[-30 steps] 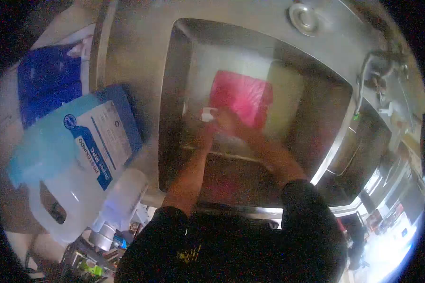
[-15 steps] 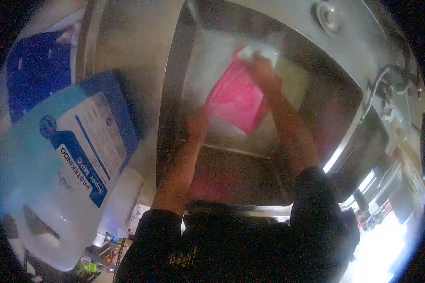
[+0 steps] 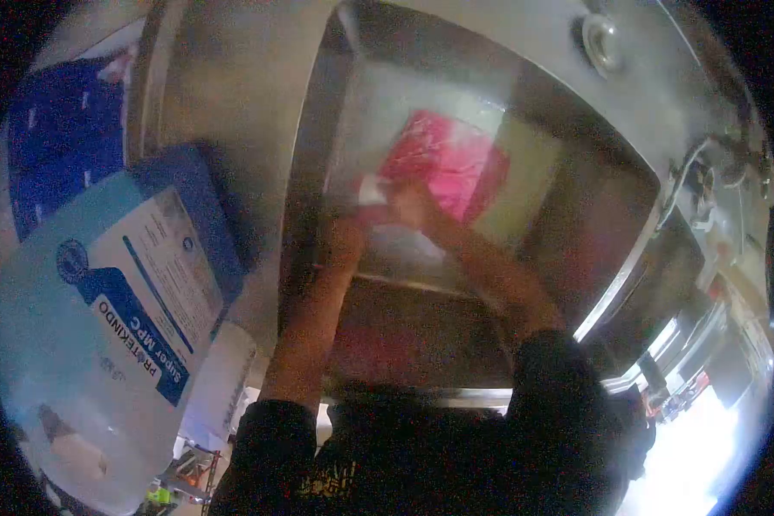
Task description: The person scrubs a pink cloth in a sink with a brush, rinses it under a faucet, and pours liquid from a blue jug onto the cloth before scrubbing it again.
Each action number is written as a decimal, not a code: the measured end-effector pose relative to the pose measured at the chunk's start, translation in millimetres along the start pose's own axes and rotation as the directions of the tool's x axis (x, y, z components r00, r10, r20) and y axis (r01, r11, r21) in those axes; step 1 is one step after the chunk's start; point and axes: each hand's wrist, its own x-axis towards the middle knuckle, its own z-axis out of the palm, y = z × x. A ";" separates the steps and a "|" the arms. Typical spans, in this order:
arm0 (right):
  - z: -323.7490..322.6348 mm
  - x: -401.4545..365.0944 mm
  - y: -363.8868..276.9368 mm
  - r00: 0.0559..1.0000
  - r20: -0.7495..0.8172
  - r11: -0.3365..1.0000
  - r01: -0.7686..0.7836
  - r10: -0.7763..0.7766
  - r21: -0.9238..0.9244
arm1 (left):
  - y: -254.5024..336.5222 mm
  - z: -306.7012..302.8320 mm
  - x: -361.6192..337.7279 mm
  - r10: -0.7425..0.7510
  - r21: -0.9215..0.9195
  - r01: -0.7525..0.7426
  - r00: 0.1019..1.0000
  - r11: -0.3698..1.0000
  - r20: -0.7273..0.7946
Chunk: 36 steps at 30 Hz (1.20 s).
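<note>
A wet pink cloth lies spread in a metal sink, with pale, soapy-looking water around it. My left hand is closed at the cloth's near left corner, its fingers blurred. Just beside it, my right hand presses low over the cloth's near edge, closed around a small white object. Motion blur leaves me unable to tell what kind of object that is.
A large Protekindo Super MPC jug stands on the left counter, beside a white container. Behind it lies a dark blue item. A round metal fitting sits at the upper right, and tubing runs along the right side.
My right hand has swept from the cloth's far side toward me and left, carrying the white object. The far part of the cloth is now uncovered. My left hand has shifted slightly nearer.
</note>
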 end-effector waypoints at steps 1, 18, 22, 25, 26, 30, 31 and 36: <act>-3.0 -0.7 -0.5 0.998 0.035 0.998 0.061 -0.062 0.023 | -8.3 4.4 -6.1 -0.037 0.020 0.036 0.998 0.999 0.051; -2.3 16.7 26.9 0.931 -0.036 0.932 -0.361 0.362 0.033 | -33.4 22.4 -7.5 -0.297 0.169 0.292 0.955 0.942 0.009; 22.0 2.2 54.8 0.973 0.060 0.974 -0.222 0.224 -0.045 | -15.5 -0.6 -13.4 -0.323 0.290 0.286 0.942 0.913 0.088; -63.8 22.7 54.7 0.736 0.355 0.792 -0.610 0.576 -0.019 | -21.6 7.9 -9.0 -0.310 0.216 0.293 0.949 0.931 0.049; -64.5 21.2 47.3 0.753 0.285 0.786 -0.618 0.593 -0.002 | -38.2 22.9 -8.8 -0.265 0.297 0.242 0.964 0.924 0.038; 3.3 16.5 -30.2 0.946 -0.103 0.952 -0.303 0.306 0.046 | -12.4 13.5 -18.3 0.022 0.323 0.031 0.987 0.946 -0.159; 2.8 21.7 -19.6 0.938 -0.098 0.940 -0.323 0.333 0.106 | -10.2 9.8 -14.7 -0.021 0.321 0.065 0.990 0.945 -0.137; -33.6 -29.0 76.8 0.881 -0.005 0.874 -0.470 0.473 -0.125 | -26.8 12.0 -14.1 -0.080 0.320 0.100 0.994 0.942 -0.075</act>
